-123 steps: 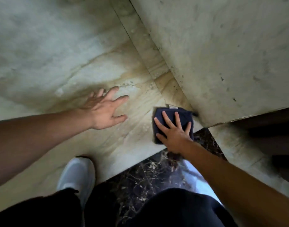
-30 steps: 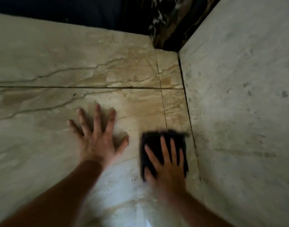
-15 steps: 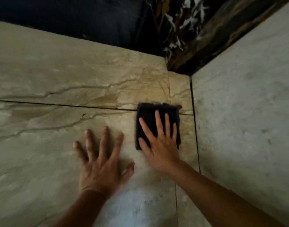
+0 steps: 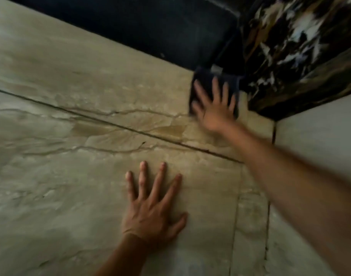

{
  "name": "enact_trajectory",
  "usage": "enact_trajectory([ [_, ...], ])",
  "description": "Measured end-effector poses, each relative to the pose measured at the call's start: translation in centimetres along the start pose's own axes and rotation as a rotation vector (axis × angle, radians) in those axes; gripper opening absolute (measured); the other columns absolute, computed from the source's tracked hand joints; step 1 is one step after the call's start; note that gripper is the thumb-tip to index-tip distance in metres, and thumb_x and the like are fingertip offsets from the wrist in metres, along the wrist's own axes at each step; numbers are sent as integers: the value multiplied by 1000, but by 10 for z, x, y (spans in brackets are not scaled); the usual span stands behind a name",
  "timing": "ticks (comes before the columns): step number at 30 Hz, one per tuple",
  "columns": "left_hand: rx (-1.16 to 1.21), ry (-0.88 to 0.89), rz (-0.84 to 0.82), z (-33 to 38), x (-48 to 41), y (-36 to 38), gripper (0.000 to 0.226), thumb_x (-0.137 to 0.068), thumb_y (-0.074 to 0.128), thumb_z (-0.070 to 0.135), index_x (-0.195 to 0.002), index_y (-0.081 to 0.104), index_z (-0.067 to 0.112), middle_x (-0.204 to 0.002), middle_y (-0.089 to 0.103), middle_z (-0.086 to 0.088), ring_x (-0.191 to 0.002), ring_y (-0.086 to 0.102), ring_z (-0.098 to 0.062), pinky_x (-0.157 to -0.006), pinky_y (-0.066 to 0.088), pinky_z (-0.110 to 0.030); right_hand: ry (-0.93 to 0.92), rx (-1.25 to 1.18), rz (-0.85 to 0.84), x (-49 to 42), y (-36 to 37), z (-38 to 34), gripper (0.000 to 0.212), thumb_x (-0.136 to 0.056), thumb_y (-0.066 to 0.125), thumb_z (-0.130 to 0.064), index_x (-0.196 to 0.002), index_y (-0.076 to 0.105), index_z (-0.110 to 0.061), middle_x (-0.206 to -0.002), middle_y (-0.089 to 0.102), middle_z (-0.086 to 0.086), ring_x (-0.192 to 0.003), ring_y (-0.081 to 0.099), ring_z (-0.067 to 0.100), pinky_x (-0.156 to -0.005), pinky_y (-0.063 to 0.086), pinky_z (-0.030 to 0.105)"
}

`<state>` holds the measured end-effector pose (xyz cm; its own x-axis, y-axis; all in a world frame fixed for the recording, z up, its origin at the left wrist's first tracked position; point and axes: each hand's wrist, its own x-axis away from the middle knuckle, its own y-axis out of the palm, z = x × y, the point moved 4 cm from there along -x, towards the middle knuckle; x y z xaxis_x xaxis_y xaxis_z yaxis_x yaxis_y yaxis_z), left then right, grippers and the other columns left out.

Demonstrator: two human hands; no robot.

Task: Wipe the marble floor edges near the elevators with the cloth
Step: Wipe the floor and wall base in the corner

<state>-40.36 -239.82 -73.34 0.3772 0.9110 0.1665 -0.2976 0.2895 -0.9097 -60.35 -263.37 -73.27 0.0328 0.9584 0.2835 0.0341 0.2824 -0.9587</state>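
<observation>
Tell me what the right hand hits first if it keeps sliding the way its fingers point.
Probably the dark wall base at the floor's far edge. The right hand presses the cloth almost against it; the veined black marble stands just right. Blur hides the gap.

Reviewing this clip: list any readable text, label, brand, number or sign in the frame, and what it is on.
None can be read.
The dark cloth under the right hand has a small pale tag at its far edge; too blurred to show any print.
The beige marble floor, the left hand and the dark veined marble carry no writing.
</observation>
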Motion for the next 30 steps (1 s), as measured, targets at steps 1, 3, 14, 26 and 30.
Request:
enact_trajectory([
  [1, 2, 4, 5, -1, 1, 1, 94, -74, 49, 79, -155, 33, 33, -165, 23, -12, -150, 5, -53, -111, 10, -76, -62, 8, 27, 38, 15, -7, 61, -92, 12, -68, -148, -8, -55, -166, -13, 3, -150, -12, 37, -117, -5, 61],
  [3, -8, -1, 12, -2, -1, 5, 94, -75, 46, 81, -155, 32, 33, -165, 24, -12, -150, 6, -53, -111, 10, -77, -146, 32, 1, 100, 39, -5, 59, -92, 6, -72, -147, -10, -57, -164, -19, -1, -149, -19, 32, -113, -14, 58],
  [14, -14, 8, 88, -5, 0, 3, 95, -72, 51, 79, -154, 36, 32, -164, 27, -14, -148, 9, -55, -112, 10, -76, 204, -113, -201, -108, -23, 10, 62, -88, 15, -74, -143, -12, -61, -162, -27, -2, -148, -20, 39, -114, -9, 65],
  [26, 22, -125, -143, 1, -16, -27, 88, -74, 36, 80, -151, 36, 37, -164, 26, -14, -148, 14, -54, -115, 11, -70, 34, -56, -295, 55, 19, -20, 63, -92, 20, -71, -133, -27, -66, -152, -45, -7, -142, -38, 32, -112, -18, 63],
  [30, -61, -198, 194, -42, -122, -95, 72, -80, 39, 67, -140, 37, 28, -153, 38, -16, -136, 39, -45, -107, 34, -62, 50, -62, -294, 54, 23, -18, 63, -91, 19, -73, -124, -34, -70, -150, -48, -10, -140, -41, 30, -111, -19, 62],
])
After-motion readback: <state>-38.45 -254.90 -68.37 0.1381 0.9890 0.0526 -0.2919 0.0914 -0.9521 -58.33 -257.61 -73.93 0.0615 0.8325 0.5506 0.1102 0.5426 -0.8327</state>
